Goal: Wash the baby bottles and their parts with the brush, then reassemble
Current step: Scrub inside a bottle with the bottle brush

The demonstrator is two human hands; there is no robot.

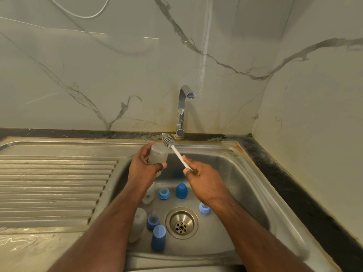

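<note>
Gripping a clear bottle (158,157) at frame centre, left hand (142,167); right hand (204,178) pinches the brush (176,152) handle, bristles beside the bottle's top. Below: sink (255,173) floor crowded with caps (181,191), rings (164,193), two bottles (139,224) ringing the drain (181,222). Tap (182,110) close behind; drainboard (53,185) left.

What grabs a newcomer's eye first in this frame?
Centre frame, above the stainless steel sink, the left hand grips a cloudy translucent baby bottle while the right hand pinches the white-handled grey bottle brush, its bristle head outside the bottle near the chrome tap. Below, blue plastic caps and collars lie scattered around the round metal drain.
</note>
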